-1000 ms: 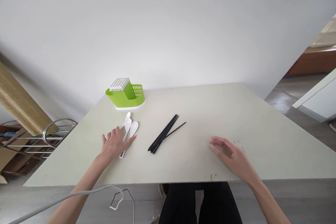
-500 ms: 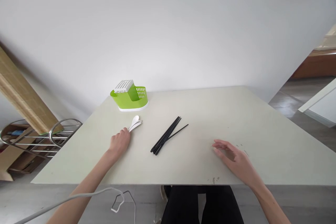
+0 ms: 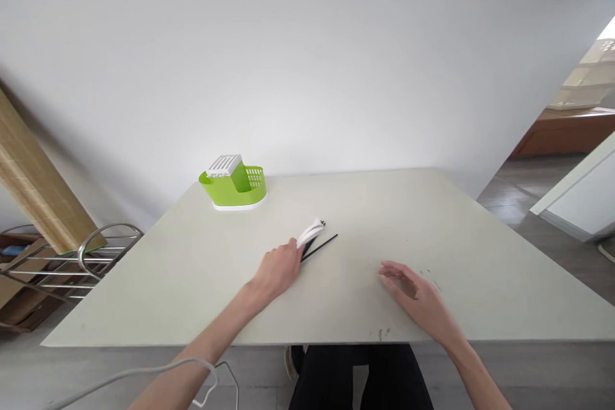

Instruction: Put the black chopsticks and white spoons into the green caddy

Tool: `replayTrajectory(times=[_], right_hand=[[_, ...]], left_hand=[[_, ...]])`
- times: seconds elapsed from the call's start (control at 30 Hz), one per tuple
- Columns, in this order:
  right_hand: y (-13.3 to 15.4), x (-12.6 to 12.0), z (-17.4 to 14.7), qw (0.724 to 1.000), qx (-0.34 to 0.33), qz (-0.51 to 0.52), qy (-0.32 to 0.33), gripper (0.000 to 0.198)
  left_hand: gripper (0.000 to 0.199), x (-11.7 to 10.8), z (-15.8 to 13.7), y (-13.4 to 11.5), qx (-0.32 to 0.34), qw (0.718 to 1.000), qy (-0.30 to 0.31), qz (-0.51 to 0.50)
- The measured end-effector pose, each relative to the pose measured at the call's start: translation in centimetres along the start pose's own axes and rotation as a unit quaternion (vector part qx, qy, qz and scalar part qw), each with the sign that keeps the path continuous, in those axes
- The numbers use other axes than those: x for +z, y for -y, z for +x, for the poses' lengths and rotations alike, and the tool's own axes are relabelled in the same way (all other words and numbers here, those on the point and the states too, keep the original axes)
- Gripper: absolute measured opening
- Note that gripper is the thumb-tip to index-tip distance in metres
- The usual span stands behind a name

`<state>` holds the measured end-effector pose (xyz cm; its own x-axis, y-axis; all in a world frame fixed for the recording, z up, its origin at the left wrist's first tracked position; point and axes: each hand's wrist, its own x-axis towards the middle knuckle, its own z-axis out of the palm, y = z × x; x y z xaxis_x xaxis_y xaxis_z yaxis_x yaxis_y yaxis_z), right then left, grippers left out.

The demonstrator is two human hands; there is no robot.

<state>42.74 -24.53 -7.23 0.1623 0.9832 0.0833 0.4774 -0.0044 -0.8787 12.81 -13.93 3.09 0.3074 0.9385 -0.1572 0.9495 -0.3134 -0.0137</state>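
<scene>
My left hand is closed round the handles of some white spoons, whose bowls point away from me. It is over the black chopsticks, covering most of them; only their far ends show beyond the fingers. Whether the hand touches the chopsticks, I cannot tell. To the right, my right hand rests on the table with its fingers curved and apart, holding nothing. A green cutlery holder with a white slotted top and white base stands at the back left.
The pale table reaches back to a white wall. Left of it are a metal rack and a leaning tan panel. A white cable crosses in front of my left forearm.
My left hand has carried the white spoons rightward from the table's left side to above the chopsticks. The right hand keeps nearly the same pose. The view has shifted slightly.
</scene>
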Motion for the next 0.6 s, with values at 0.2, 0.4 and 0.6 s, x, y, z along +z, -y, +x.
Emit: replayTrajectory(times=[0.2, 0.4, 0.6], right_hand=[[0.3, -0.1, 0.2, 1.0, -0.014, 0.012, 0.001, 0.043], [0.0, -0.1, 0.3, 1.0, -0.011, 0.027, 0.003, 0.043], [0.2, -0.3, 0.4, 0.999, -0.018, 0.03, 0.002, 0.041]], left_hand=[[0.042, 1.9, 1.6, -6.2, 0.08, 0.996, 0.024, -0.007], [0.041, 4.0, 2.9, -8.7, 0.114, 0.993, 0.018, 0.011], [0.03, 4.3, 3.0, -9.9, 0.133, 0.99, 0.026, 0.039]])
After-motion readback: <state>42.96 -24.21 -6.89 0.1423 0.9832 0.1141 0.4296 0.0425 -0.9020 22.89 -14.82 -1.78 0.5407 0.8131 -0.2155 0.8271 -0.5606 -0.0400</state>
